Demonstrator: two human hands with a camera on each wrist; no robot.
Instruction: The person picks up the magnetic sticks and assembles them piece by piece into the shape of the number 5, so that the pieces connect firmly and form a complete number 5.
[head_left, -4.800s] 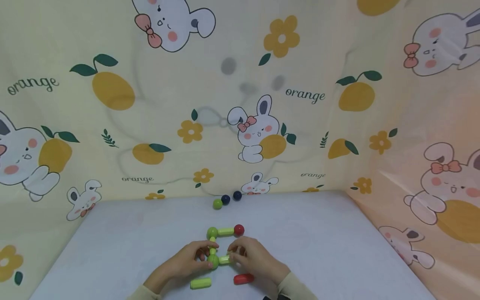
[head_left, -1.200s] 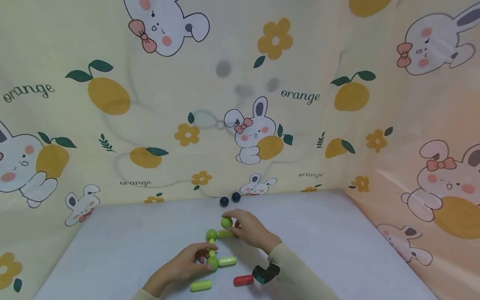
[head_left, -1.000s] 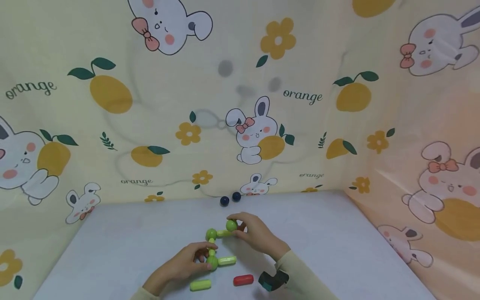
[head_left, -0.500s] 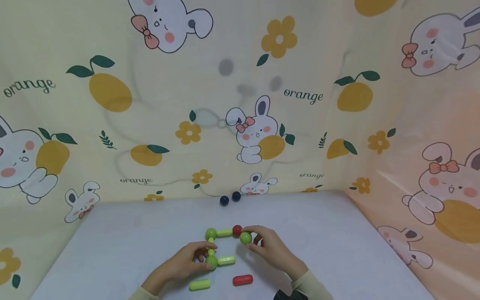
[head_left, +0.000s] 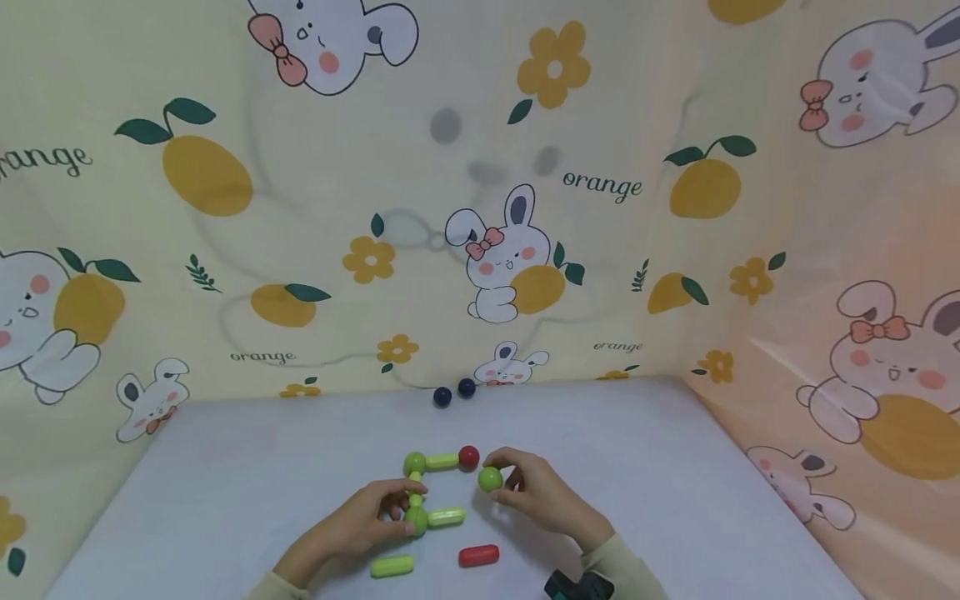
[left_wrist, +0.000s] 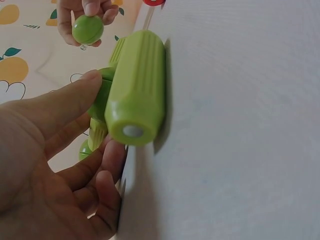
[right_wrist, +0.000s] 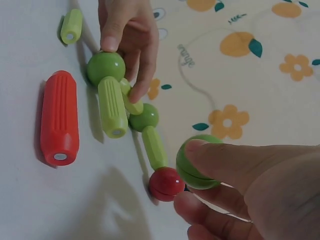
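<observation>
My left hand [head_left: 367, 515] grips a C-shaped build of toy balls and rods, its thumb on the near green ball [head_left: 417, 522] and a finger at the upright rod [head_left: 416, 492]. From that ball a yellow-green rod [head_left: 447, 517] points right; its end carries a silver disc in the left wrist view. At the far corner another green ball [head_left: 415, 463] joins a rod [head_left: 442, 461] tipped by a red ball [head_left: 468, 457]. Between thumb and fingers my right hand [head_left: 543, 496] pinches a loose green ball [right_wrist: 200, 162], apart from the build and right of the red ball.
Nearer the front lie a yellow-green rod [head_left: 392, 566] and a red rod [head_left: 478, 555]. Two dark blue balls, one left [head_left: 442, 397] and one right [head_left: 467, 387], sit at the back by the patterned cloth wall [head_left: 300, 208]. A white surface [head_left: 637, 467] lies beneath.
The green ball beside the dark balls was picked up by my right hand, passed over the red ball, and brought nearer, to the right. My left hand keeps its hold on the build.
</observation>
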